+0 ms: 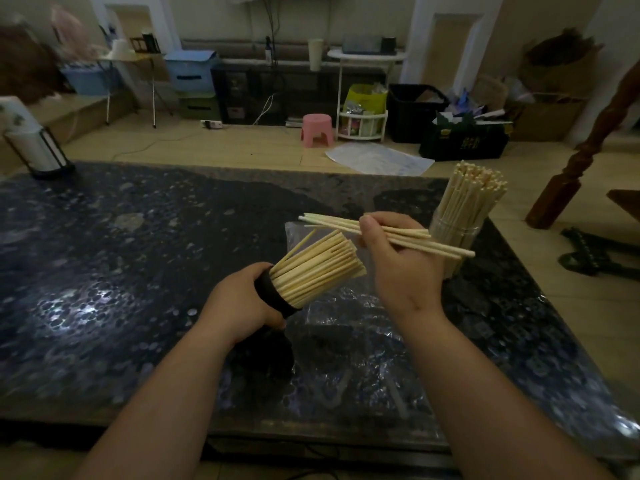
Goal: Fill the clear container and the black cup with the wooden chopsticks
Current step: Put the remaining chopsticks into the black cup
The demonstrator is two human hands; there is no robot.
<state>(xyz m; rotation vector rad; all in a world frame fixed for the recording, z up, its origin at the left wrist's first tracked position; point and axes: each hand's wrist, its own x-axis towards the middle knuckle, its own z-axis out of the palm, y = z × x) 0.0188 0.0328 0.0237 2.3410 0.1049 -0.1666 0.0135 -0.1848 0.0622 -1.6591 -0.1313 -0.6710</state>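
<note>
I see my left hand with its grip wrapped round the black cup, which is tilted to the right and packed with wooden chopsticks — the fingers hide most of the cup's body. Just above the cup, my right hand pinches a small loose bundle lying roughly level. Right of the cup and beyond it, the clear container stands full on the bench, partly hidden behind that hand. Under the cup lies a crinkled plastic bag — its edges are hard to trace.

no legible text; yellow print on dark box too blurred
</note>
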